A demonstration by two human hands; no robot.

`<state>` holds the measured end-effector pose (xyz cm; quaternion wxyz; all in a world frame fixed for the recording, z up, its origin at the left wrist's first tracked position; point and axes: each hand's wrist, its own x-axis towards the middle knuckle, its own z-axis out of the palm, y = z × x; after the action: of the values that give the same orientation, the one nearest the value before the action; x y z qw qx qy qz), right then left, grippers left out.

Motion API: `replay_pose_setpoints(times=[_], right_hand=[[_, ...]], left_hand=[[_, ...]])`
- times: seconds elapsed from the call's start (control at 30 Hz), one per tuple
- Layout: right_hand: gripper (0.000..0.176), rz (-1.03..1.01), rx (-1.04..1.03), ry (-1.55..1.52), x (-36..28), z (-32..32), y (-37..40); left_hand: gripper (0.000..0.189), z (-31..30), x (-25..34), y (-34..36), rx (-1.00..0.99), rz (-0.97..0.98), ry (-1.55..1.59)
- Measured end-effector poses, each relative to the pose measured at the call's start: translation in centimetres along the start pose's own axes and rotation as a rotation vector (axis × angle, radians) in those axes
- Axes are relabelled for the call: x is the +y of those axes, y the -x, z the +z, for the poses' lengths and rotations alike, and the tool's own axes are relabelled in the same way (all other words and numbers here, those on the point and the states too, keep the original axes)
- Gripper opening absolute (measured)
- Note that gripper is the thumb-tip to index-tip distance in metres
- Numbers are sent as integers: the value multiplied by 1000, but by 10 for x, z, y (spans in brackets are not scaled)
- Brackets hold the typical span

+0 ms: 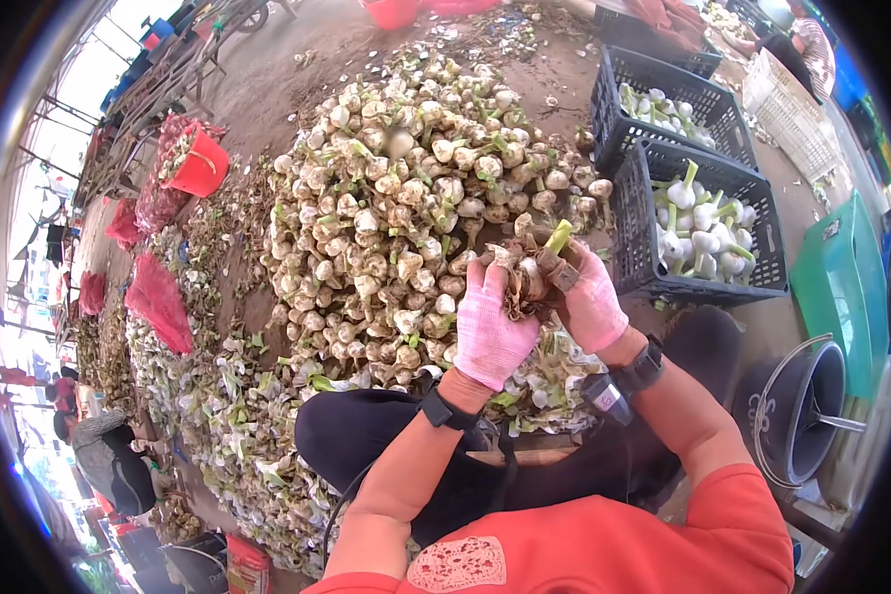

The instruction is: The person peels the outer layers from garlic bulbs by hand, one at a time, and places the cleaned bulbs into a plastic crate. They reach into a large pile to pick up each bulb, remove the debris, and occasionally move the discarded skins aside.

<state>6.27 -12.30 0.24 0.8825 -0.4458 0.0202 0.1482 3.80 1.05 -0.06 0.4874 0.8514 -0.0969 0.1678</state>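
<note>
Both my hands wear pink gloves and are closed around one garlic bulb (pixel 527 281), with brown, ragged outer skin and a short green stem (pixel 559 236) pointing up. My left hand (pixel 495 327) grips it from the left, fingers wrapped over the skin. From the right, my right hand (pixel 594 302) holds it near the stem; something brown covers its fingertips, and I cannot make out whether it also holds a small tool. Just beyond lies a big heap of unpeeled garlic bulbs (pixel 386 218). Below my hands are pale peeled skins (pixel 554 381).
On the right, two black crates (pixel 703 289) (pixel 609 94) hold cleaned white garlic. Beyond them stand a green bin (pixel 841 287) and a dark bucket (pixel 797 416). Leftward are a red bucket (pixel 200 168), red net bags (pixel 158 302) and scattered peelings (pixel 238 426). Other people sit far left and top right.
</note>
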Motion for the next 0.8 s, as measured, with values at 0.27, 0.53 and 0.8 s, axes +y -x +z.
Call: replay_pose_setpoints(times=[0.27,0.53,0.8], right_hand=[[36,-66,-85,194,-4,-6,-4],[35,-151,30,454,-6,-22,-4],[30,-83,-17,528,-28,-22,0]], left_hand=[[54,3,-31,3,-90,-186,234],[43,-18,-4,-6,-258,-485,819],[57,-23,-31,0,-546,-852,1476]])
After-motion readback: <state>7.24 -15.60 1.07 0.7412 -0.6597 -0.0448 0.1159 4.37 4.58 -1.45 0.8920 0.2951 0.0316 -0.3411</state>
